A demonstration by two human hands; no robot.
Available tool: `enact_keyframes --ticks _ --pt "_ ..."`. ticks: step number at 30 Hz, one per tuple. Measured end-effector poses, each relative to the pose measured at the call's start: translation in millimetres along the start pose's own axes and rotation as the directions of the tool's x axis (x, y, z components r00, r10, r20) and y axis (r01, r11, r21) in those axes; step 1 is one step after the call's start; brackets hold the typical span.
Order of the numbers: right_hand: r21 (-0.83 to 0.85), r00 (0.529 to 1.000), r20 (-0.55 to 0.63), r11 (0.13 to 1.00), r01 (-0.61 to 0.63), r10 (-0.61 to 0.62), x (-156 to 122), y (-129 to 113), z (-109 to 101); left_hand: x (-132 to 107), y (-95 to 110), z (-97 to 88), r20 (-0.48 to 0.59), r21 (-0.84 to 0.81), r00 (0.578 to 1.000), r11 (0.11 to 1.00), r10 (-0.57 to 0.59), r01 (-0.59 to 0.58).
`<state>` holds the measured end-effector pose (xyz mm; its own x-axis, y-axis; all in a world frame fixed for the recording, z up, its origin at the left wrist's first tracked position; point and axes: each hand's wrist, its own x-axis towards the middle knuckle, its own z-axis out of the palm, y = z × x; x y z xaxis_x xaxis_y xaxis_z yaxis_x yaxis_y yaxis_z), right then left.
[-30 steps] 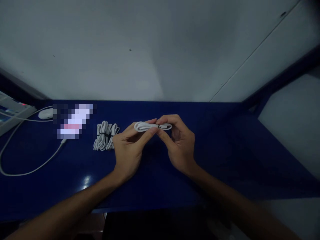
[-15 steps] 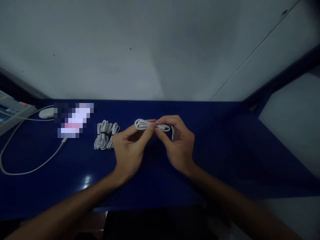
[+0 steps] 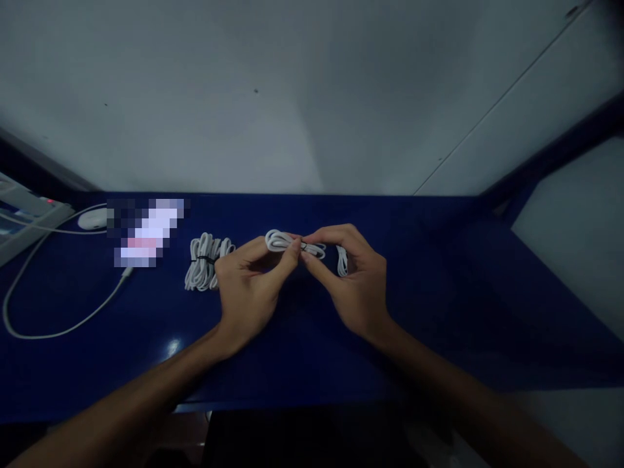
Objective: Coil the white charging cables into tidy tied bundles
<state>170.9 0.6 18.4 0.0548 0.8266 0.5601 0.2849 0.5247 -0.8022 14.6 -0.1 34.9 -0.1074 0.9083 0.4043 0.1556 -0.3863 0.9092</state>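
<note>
A coiled white cable [image 3: 277,241] is held up between both hands over the blue table. My left hand [image 3: 251,283] is closed on its left part, with thumb and fingers pinching near the middle. My right hand [image 3: 355,279] pinches close beside, at a thin black tie [image 3: 304,247] around the coil. Another white cable bundle [image 3: 342,261] shows behind the right hand's fingers; whether they touch it I cannot tell. Left of my left hand lie tied white cable bundles [image 3: 201,263] with a black tie, partly hidden by that hand.
A blurred-out phone [image 3: 151,231] lies at the left with a white charging cord [image 3: 88,318] plugged in. Beside it are a white rounded object [image 3: 92,220] and a white unit [image 3: 43,218] with a red light. A pale wall [image 3: 219,143] rises behind the blue table [image 3: 429,312].
My right hand has shifted slightly right, and more of the bundle behind its fingers shows. The held coil is tilted a little more. The view has moved slightly.
</note>
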Motion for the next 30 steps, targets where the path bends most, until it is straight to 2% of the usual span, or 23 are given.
enact_keyframes --ticks 6,13,19,24,30 --pt "-0.118 0.995 -0.003 0.988 0.098 -0.099 0 -1 -1 1 0 -2.6 0.036 0.039 0.999 0.999 0.037 -0.038" --pt "0.054 0.999 -0.051 0.998 0.018 -0.015 -2 2 2 1 -4 -4.9 0.084 0.077 0.993 0.993 0.081 -0.087" --pt "0.171 0.999 -0.011 0.985 -0.033 0.036 1 10 2 1 -4 -6.1 0.095 0.113 0.990 0.987 0.101 -0.112" --pt "0.220 0.998 0.009 0.973 -0.063 0.063 2 15 1 1 -3 -5.7 0.096 0.087 0.994 0.994 0.060 -0.068" --pt "0.246 0.999 -0.038 0.969 -0.013 0.023 2 14 2 1 -2 -3.8 0.114 -0.030 0.994 1.000 0.000 0.003"
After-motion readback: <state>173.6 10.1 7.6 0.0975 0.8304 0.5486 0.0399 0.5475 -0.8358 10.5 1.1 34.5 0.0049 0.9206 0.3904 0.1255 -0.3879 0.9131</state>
